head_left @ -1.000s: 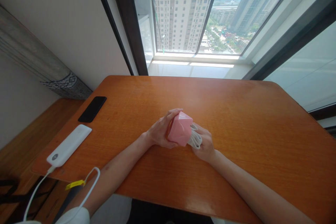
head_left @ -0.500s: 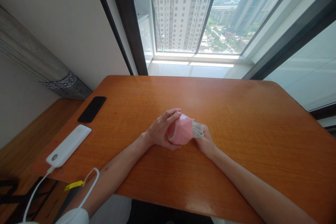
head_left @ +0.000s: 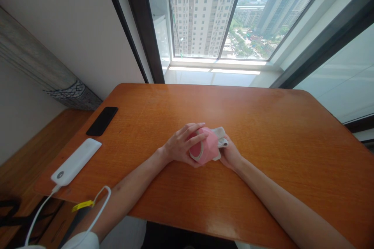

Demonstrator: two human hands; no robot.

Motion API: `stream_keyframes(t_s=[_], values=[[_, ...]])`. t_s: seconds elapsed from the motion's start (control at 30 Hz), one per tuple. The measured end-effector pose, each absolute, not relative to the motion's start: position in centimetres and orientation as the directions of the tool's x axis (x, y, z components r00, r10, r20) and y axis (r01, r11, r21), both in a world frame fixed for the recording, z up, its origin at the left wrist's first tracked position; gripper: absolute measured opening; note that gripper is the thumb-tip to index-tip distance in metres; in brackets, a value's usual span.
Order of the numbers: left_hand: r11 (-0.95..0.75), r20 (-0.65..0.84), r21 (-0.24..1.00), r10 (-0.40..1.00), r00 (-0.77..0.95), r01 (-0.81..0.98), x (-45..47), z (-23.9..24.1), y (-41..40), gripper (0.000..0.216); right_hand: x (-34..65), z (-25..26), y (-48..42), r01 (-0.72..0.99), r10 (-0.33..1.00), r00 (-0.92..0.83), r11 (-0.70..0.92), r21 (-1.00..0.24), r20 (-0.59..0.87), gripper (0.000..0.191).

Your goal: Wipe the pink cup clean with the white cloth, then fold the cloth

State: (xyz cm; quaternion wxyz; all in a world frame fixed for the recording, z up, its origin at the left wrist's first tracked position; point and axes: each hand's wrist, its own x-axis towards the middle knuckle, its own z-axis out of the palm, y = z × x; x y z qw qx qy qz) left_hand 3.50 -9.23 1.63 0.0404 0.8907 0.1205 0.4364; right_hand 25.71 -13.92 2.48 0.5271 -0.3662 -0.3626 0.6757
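Note:
Near the middle of the table, my left hand [head_left: 182, 144] wraps round a pink, faceted, hollow-looking thing [head_left: 209, 148] with a pale curved edge on its left side. Its exact kind I cannot make out. From its right end stick out white, folded, flat pieces [head_left: 219, 132], one with a small dark spot. My right hand [head_left: 231, 156] is closed on these white pieces, its fingertips partly hidden behind them. Both hands are close together, just above or on the tabletop.
The brown wooden table [head_left: 277, 136] has a black phone [head_left: 102, 121] and a white power bank [head_left: 76, 162] at its left. A white cable [head_left: 39, 216] runs from the power bank. Another white cable with a yellow tag [head_left: 83, 206] loops by my left forearm. Beyond stands a window [head_left: 204, 27].
The pink thing has shifted slightly right and turned a little in my left hand. The white pieces at its right end are more spread out, with my right hand still on them.

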Motion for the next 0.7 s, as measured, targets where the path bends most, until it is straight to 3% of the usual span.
stream_keyframes(t_s=[0.27, 0.5, 0.6, 0.7], values=[[-0.975, 0.698, -0.034, 0.136, 0.704, 0.222, 3.0, 1.6, -9.2, 0.085, 25.5, 2.7, -13.9, -0.479, 0.980, -0.141, -0.192, -0.856, -0.140, 0.021], [-0.972, 0.695, -0.177, -0.015, 0.719, 0.152, 3.3, 2.5, -9.6, 0.080, 25.7, 3.3, -13.8, -0.479, 0.965, -0.190, -0.253, -0.840, -0.182, 0.021], [-0.972, 0.697, -0.168, 0.002, 0.717, 0.167, 3.4, 2.6, -9.7, 0.081, 25.9, 3.4, -13.8, -0.470, 0.958, -0.204, -0.278, -0.838, -0.203, 0.022], [-0.981, 0.721, -0.036, 0.105, 0.685, 0.188, 3.5, 2.5, -9.9, 0.091, 26.0, 3.1, -13.8, -0.463, 0.954, -0.205, -0.290, -0.837, -0.218, 0.022]])
